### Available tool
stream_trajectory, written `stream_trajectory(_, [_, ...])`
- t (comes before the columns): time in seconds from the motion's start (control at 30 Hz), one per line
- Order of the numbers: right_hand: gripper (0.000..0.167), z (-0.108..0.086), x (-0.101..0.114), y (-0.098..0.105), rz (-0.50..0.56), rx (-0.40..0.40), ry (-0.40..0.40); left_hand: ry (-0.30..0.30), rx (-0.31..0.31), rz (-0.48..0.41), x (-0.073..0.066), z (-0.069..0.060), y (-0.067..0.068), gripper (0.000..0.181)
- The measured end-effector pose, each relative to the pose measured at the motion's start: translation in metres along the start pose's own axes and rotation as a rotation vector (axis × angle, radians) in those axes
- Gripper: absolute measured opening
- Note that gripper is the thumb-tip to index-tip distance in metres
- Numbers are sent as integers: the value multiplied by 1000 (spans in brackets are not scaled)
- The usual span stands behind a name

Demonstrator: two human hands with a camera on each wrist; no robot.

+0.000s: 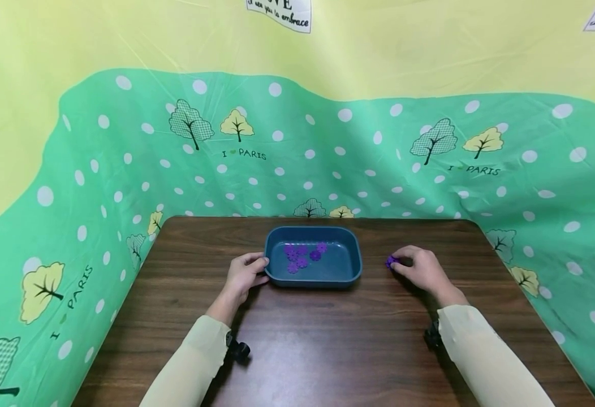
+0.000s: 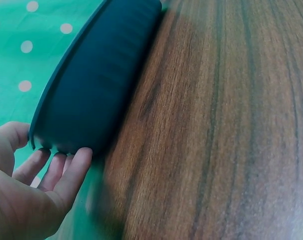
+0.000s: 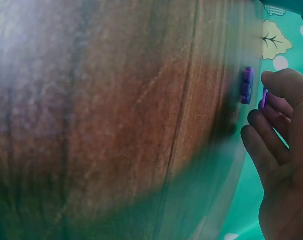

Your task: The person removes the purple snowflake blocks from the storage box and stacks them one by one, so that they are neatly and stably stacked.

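Observation:
A dark blue rectangular tray (image 1: 335,277) stands on the table with several small purple flower-shaped discs (image 1: 302,263) lying in its left half. At its left end my left hand (image 1: 244,274) grips the wall, with the thumb at the rim and the fingers against the outside, as the left wrist view shows of the tray (image 2: 86,85). To the right of the tray, my right hand (image 1: 422,268) pinches a thin purple disc (image 3: 264,99) between thumb and fingers. Just beside that disc is a small purple stack (image 3: 247,86) on the table.
The brown wood-grain table (image 1: 302,350) reaches back to a green and yellow printed cloth (image 1: 323,130) with white dots and trees. A wrist camera (image 1: 238,350) is strapped at the left cuff, and another black device (image 1: 432,334) at the right cuff.

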State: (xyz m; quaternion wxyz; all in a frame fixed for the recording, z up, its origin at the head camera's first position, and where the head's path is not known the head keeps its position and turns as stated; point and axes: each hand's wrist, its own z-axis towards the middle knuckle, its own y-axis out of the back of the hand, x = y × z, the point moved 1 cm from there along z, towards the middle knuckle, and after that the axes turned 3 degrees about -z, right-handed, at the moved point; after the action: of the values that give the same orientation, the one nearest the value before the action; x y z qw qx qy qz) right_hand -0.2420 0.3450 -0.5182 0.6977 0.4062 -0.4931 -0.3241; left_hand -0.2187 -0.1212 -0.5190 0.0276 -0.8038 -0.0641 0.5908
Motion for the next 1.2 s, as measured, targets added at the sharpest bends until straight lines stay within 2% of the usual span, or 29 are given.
stream_trajectory(0.23, [21, -1, 0, -2, -16, 14, 6, 3, -23, -4, 3, 4, 0, 39])
stream_trajectory(0.63, [22, -2, 2, -6, -64, 35, -9, 3, -6, -1, 3, 2, 2, 44])
stream_trajectory(1.2, [25, 0, 2, -5, -93, 74, 5, -4, -19, -10, 5, 2, 0, 41])
